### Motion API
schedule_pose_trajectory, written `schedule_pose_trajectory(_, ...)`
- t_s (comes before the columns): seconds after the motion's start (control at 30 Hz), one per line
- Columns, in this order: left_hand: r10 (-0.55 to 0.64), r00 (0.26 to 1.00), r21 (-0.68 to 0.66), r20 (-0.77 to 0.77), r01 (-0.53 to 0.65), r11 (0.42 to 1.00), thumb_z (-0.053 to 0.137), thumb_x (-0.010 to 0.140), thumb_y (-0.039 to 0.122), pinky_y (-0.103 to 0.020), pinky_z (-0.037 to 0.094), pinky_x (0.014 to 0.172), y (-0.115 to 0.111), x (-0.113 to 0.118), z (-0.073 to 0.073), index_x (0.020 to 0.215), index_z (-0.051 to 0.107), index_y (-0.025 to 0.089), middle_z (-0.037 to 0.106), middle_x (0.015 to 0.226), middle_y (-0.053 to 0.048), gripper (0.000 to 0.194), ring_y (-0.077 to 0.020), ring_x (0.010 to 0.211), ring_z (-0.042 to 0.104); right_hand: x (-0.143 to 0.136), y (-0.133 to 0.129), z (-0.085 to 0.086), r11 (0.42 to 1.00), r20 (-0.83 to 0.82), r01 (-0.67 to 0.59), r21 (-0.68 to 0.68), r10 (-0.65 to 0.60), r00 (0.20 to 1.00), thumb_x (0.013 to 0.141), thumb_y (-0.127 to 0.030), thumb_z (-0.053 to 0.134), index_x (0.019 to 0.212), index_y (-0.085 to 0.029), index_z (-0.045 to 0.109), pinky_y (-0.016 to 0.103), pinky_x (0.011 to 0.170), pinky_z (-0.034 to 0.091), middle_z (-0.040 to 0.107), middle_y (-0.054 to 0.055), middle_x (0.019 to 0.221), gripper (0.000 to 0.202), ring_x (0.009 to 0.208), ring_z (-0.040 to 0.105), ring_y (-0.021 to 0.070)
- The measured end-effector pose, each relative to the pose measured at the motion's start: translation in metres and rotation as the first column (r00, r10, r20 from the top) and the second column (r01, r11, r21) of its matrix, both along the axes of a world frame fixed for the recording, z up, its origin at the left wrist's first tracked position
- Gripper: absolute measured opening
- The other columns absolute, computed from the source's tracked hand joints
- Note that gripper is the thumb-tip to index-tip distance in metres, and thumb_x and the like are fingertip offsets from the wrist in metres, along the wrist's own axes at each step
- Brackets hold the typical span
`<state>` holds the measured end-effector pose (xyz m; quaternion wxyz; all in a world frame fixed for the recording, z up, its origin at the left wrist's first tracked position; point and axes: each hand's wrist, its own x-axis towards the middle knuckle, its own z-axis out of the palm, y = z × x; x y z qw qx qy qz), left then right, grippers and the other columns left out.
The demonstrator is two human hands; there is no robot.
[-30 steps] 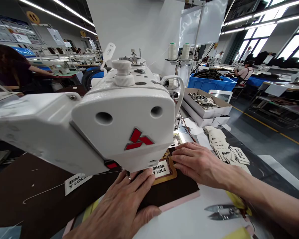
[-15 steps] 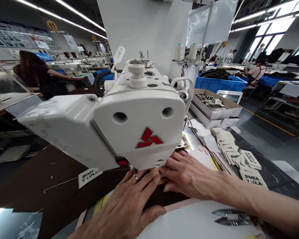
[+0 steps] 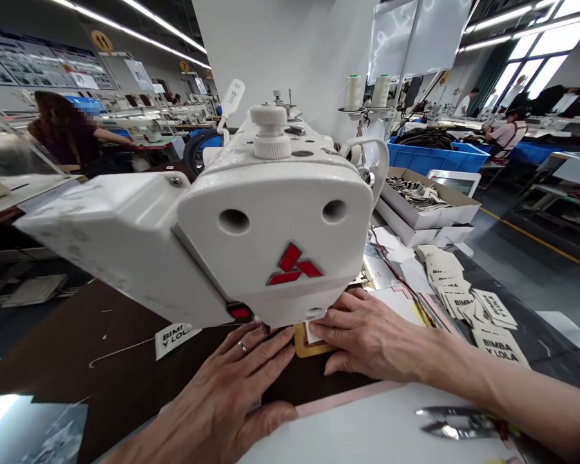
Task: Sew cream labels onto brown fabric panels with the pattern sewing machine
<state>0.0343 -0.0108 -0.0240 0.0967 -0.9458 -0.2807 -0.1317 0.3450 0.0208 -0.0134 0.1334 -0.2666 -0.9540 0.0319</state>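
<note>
My left hand (image 3: 244, 380) lies flat on dark brown material (image 3: 125, 380), fingers stretched out, a ring on one finger. Its fingertips reach the left edge of a yellow frame (image 3: 314, 348) under the head of a white sewing machine (image 3: 275, 238). Inside the frame a small white piece (image 3: 312, 333) shows in part. My right hand (image 3: 367, 335) rests with bent fingers on that piece, its thumb apart on the brown material. The needle area is mostly hidden behind the machine head. A printed label (image 3: 174, 339) with thread lies left of the machine.
Thread snips (image 3: 454, 422) lie on a white sheet (image 3: 357, 425) in front of my right forearm. Printed labels (image 3: 495, 345) are piled at the right. Behind them stand a cardboard box (image 3: 425, 200) of labels and a blue crate (image 3: 439, 154). Other people sit at machines farther off.
My left hand has slid left and toward me, away from the right hand, so the yellow frame and white piece now show. My right hand stays near the frame. The view has shifted slightly.
</note>
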Motion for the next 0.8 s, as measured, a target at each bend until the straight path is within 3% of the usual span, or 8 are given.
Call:
schedule_pose_trajectory(0.17, 0.001, 0.999, -0.019, 0.035, 0.000, 1.000, 0.054, 0.107, 0.058, -0.036, 0.029, 0.127, -0.001, -0.007, 0.003, 0.143, 0.063, 0.026, 0.056, 0.158, 0.002, 0.049, -0.0232, 0.140, 0.056, 0.002, 0.001, -0.001, 0.999, -0.034, -0.021, -0.024, 0.020, 0.999, 0.107, -0.064, 0.050, 0.130, -0.021, 0.067, 0.046, 0.108, 0.041, 0.071, 0.006, 0.137, 0.052, 0.118, 0.058, 0.0278)
schedule_pose_trajectory(0.4, -0.049, 0.999, 0.025, -0.002, 0.049, 0.998, 0.062, 0.104, 0.052, -0.037, 0.042, 0.119, 0.004, -0.016, 0.009, 0.137, 0.068, 0.023, 0.059, 0.155, 0.000, 0.045, -0.0253, 0.138, 0.057, 0.001, 0.001, 0.002, 0.999, -0.040, -0.023, -0.035, 0.022, 0.999, 0.106, -0.063, 0.052, 0.133, -0.022, 0.067, 0.047, 0.112, 0.039, 0.071, 0.003, 0.140, 0.052, 0.121, 0.058, 0.0283)
schedule_pose_trajectory(0.6, 0.006, 0.998, -0.039, 0.062, -0.003, 0.999, 0.059, 0.106, 0.048, -0.037, 0.037, 0.122, 0.000, -0.013, 0.006, 0.135, 0.069, 0.026, 0.059, 0.155, 0.002, 0.038, -0.0239, 0.141, 0.054, 0.001, -0.001, 0.002, 0.998, -0.042, -0.011, -0.064, 0.008, 0.999, 0.103, -0.066, 0.055, 0.136, -0.022, 0.066, 0.047, 0.111, 0.040, 0.070, 0.003, 0.141, 0.057, 0.121, 0.057, 0.0285)
schedule_pose_trajectory(0.8, -0.049, 0.999, -0.005, 0.024, 0.049, 0.999, 0.065, 0.103, 0.042, -0.038, 0.043, 0.117, 0.004, -0.014, 0.015, 0.130, 0.071, 0.022, 0.063, 0.150, -0.002, 0.034, -0.0253, 0.135, 0.059, 0.001, -0.001, 0.002, 0.998, -0.044, -0.011, -0.064, 0.008, 0.999, 0.102, -0.068, 0.054, 0.140, -0.021, 0.066, 0.047, 0.108, 0.041, 0.071, 0.005, 0.139, 0.062, 0.120, 0.058, 0.0294)
